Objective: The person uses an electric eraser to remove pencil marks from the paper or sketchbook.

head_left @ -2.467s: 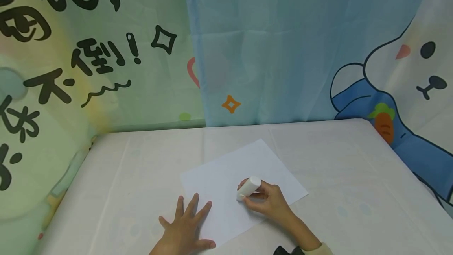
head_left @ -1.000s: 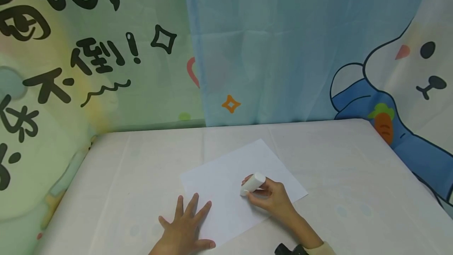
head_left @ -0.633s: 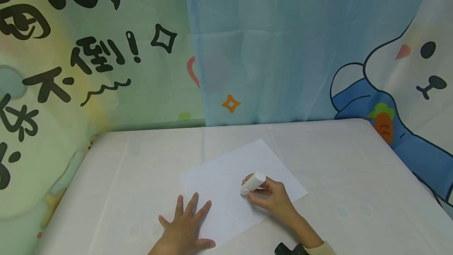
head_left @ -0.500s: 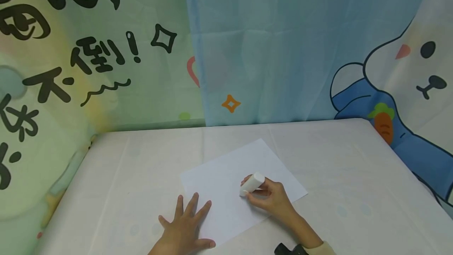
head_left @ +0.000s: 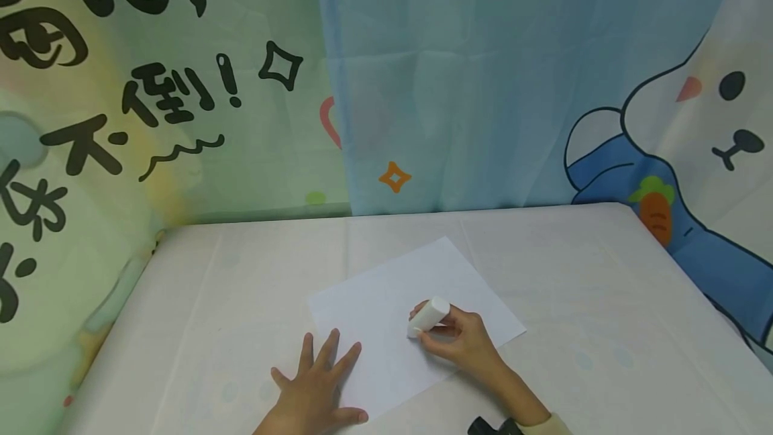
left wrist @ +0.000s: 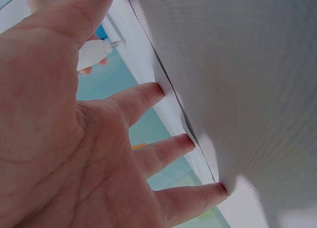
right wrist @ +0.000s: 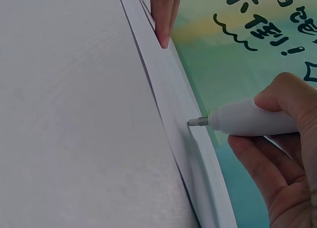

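Observation:
A white sheet of paper (head_left: 386,287) lies askew on the table. My left hand (head_left: 311,391) rests on its lower left side, fingers straight and spread; in the left wrist view the fingertips press down at the sheet's edge. Between thumb and fingers, my right hand (head_left: 471,344) grips a thick white pen-shaped tool (head_left: 429,315), tilted over the middle of the paper. From the right wrist view, the tool's narrow grey tip (right wrist: 198,121) meets the paper. No mark on the sheet can be made out.
A white cloth (head_left: 241,287) covers the table. Behind it hang printed curtains (head_left: 459,86), green with black lettering and blue with a cartoon animal. A black wrist device (head_left: 495,425) sits at the right wrist.
My right hand with the white pen-shaped tool moved slightly up and right, then slid a little back down and left across the paper. My left hand stayed in place.

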Motion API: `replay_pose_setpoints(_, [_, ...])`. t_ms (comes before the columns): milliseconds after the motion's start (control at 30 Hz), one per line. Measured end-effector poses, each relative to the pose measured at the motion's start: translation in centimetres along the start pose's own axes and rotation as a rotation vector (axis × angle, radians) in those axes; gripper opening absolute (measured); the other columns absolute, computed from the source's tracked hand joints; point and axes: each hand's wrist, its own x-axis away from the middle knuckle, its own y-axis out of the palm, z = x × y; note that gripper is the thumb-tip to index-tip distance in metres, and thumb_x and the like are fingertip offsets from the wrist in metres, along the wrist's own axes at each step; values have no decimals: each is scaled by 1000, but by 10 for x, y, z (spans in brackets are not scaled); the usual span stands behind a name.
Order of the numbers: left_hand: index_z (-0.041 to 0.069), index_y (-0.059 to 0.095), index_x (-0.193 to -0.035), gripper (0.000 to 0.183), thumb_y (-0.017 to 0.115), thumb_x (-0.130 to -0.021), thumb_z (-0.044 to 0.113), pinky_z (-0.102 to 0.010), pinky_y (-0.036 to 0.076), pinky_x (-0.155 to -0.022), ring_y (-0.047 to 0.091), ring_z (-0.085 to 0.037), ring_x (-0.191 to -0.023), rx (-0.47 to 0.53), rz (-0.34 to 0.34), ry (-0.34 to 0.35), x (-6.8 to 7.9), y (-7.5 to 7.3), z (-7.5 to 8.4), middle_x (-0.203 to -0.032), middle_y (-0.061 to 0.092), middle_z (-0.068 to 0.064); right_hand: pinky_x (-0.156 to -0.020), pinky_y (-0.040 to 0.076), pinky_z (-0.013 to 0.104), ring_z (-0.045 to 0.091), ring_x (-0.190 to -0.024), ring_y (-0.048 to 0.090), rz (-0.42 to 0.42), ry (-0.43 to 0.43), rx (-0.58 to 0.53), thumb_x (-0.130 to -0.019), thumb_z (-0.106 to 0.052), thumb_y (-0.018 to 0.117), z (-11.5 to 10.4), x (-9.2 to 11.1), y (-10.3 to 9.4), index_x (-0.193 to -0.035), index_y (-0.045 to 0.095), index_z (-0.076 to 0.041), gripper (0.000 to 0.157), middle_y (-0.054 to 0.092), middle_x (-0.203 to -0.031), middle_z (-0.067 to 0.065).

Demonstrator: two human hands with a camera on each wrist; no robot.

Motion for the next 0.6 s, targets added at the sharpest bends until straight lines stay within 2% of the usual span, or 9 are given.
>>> replay_pose_setpoints(600, [26, 33, -143, 92, 64, -67, 67, -84, 25, -72, 19, -57, -132, -14, 5, -7, 1, 0, 1, -151, 25, -15, -70, 57, 28, 0, -96, 62, -24, -55, -7, -74, 11, 69, -1, -1, 3, -102, 60, 8, 30, 67, -98, 22])
